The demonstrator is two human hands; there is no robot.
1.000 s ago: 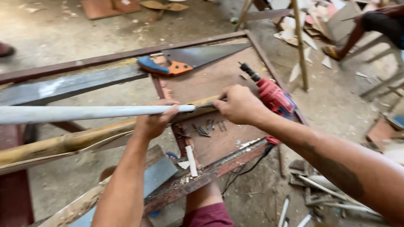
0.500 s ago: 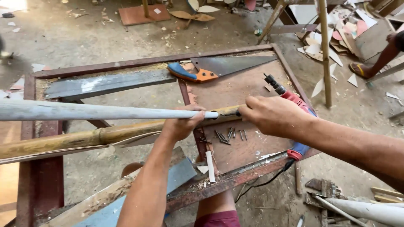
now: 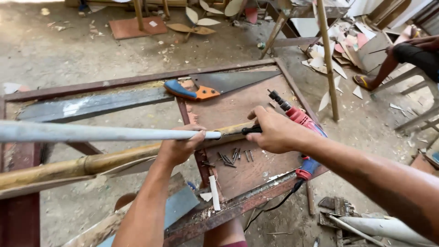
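Over the rusty bench (image 3: 256, 203), the pipe (image 3: 91, 133) ran leftward; my left hand (image 3: 179, 147) gripped its end; my right hand (image 3: 273, 132) clamped a tool (image 3: 240, 131) at its mouth.

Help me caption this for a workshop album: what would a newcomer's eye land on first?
Dead centre, the left hand grips a long grey pipe running in from the left, while the right hand pushes a black-handled tool into its open end. A bamboo pole lies just below the pipe. Behind, on the rusty metal frame, sit a handsaw with a blue and orange grip and a red drill.
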